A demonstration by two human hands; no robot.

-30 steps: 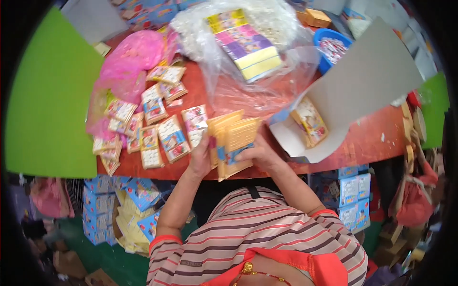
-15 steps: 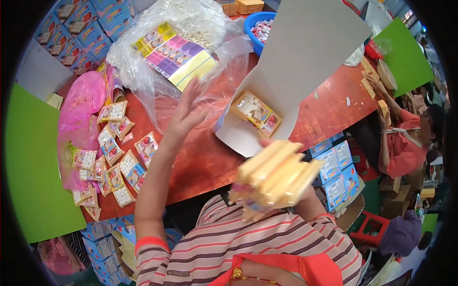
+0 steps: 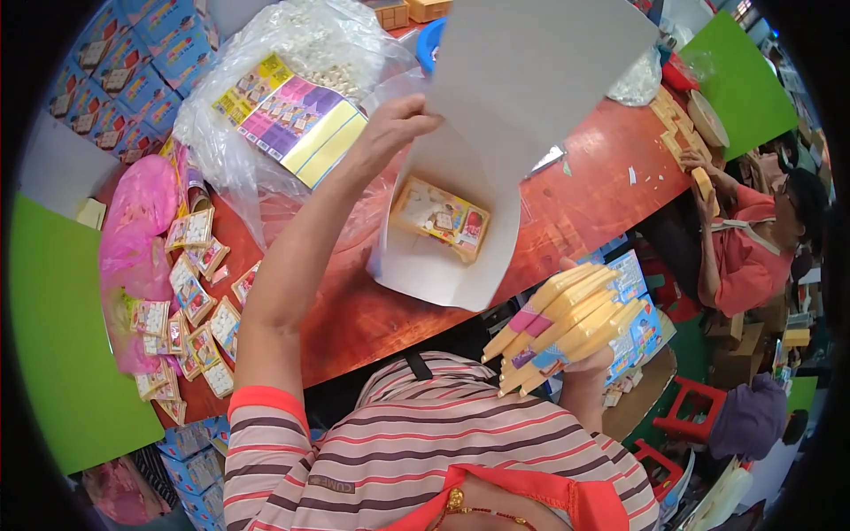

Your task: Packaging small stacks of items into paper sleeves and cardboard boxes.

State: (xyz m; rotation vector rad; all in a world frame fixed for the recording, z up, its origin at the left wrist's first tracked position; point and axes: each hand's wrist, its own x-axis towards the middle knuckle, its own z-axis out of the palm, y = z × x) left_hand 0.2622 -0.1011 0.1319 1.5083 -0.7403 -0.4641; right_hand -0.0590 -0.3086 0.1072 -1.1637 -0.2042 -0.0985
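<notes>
A tall white cardboard box [image 3: 482, 150] leans open on the red table, its large flap standing up. My left hand [image 3: 398, 124] is curled on the left edge of that flap. Inside the box lie small yellow packs [image 3: 443, 219], with white pieces and a printed label on the top one. My right hand [image 3: 589, 361] grips a fanned stack of yellow packs [image 3: 567, 323] from below, in front of the box and off the table edge. Its fingers are mostly hidden behind the stack.
Loose packs [image 3: 208, 345] and a pink plastic bag [image 3: 137, 221] lie at the left. Behind are a clear bag of white pieces [image 3: 310, 44], a printed sheet [image 3: 292, 119] and a blue basin [image 3: 429, 44]. Blue cartons stand about. Another person [image 3: 753, 257] works at the right.
My left hand has gone from spread fingers in the air to the box flap. My right hand has moved the stack of packs to the right, away from the box.
</notes>
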